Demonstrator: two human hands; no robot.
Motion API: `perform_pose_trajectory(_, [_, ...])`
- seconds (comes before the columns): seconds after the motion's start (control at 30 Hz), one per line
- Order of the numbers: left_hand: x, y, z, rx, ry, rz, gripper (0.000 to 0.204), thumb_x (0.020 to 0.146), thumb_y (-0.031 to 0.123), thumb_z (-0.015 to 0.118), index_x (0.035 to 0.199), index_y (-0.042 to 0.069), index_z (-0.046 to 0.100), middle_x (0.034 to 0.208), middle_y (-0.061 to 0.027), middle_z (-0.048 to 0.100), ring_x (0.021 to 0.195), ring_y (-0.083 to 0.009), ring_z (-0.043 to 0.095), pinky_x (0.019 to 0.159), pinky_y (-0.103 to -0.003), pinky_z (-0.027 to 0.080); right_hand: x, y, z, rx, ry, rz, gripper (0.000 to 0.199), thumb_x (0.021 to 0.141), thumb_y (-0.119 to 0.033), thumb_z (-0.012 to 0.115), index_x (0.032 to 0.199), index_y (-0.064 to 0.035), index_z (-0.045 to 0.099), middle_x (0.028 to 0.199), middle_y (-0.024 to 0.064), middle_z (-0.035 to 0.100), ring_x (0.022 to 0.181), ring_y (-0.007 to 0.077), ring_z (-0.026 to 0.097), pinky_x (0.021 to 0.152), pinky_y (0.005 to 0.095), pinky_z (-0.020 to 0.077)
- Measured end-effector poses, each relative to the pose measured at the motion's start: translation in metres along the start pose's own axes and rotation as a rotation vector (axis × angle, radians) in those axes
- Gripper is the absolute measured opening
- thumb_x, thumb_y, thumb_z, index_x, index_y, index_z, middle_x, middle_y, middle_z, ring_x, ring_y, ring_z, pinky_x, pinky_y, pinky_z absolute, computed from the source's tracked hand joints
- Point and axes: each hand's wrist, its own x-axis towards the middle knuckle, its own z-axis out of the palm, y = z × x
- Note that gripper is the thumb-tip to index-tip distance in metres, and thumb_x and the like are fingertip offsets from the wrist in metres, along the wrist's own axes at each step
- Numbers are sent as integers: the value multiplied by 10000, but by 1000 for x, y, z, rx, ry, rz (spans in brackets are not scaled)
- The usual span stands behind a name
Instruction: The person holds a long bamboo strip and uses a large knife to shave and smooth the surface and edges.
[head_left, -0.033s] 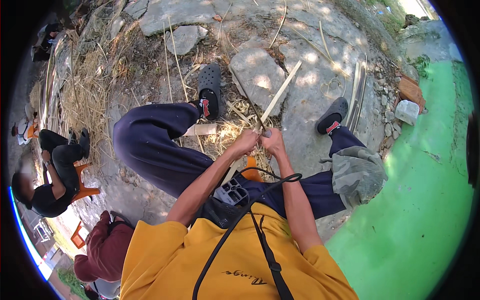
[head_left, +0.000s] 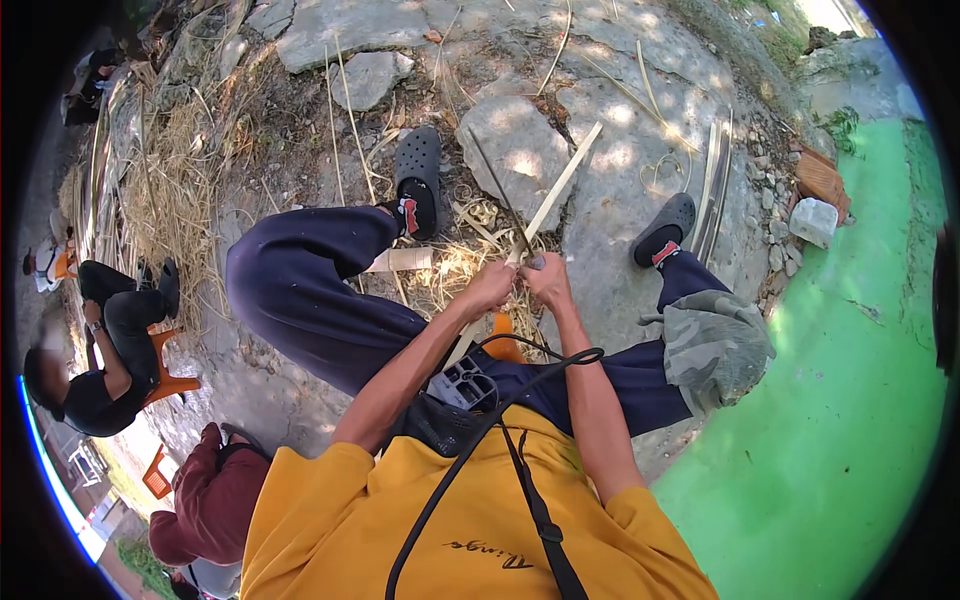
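My left hand (head_left: 487,288) is closed around a long pale bamboo strip (head_left: 566,184), which slants away from me to the far right and runs back past my wrist toward my lap. Close beside it, my right hand (head_left: 546,283) grips the handle of a knife (head_left: 497,181). Its long, narrow dark blade points away to the far left and crosses the strip just beyond my fingers. Where blade and strip meet is partly covered by my hands, so I cannot tell how deep the edge sits. Curled shavings (head_left: 482,215) lie on the ground past my hands.
An orange stool (head_left: 506,340) shows between my legs. Flat stones (head_left: 515,140) and loose strips (head_left: 352,120) lie ahead, with more strips (head_left: 712,185) beyond my right shoe. A black cable (head_left: 440,505) hangs over my front. Seated people (head_left: 110,350) are at the left; green ground (head_left: 820,400) lies right.
The knife blade has shifted slightly, its tip a little to the right. Both hands keep their hold, and the strip stays almost where it was.
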Motion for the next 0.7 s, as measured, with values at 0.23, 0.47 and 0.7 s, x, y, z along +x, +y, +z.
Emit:
perform_pose_trajectory(0.23, [12,-5,-8,-3,-30,-5,211,1018,238,403,842,124,419,578,69,305,418,-62,271,379,-277,185,-14,2,2,113,-12,18,208,744,-169,703,717,24,632,595,65,574,553,156,501,547,353,427])
perform_pose_trajectory(0.47, [15,-14,-2,89,30,20,269,1039,289,411,826,125,430,605,57,332,436,-73,286,393,-284,215,-1,-4,-3,80,-32,71,197,737,-169,687,714,19,633,605,70,591,564,166,522,556,364,437])
perform_pose_trajectory(0.7, [1,1,-3,76,-25,-49,314,1058,346,398,871,103,470,619,56,339,459,-71,300,405,-279,232,11,6,-21,63,-83,132,223,717,-185,708,723,26,638,637,107,615,583,211,554,585,385,448])
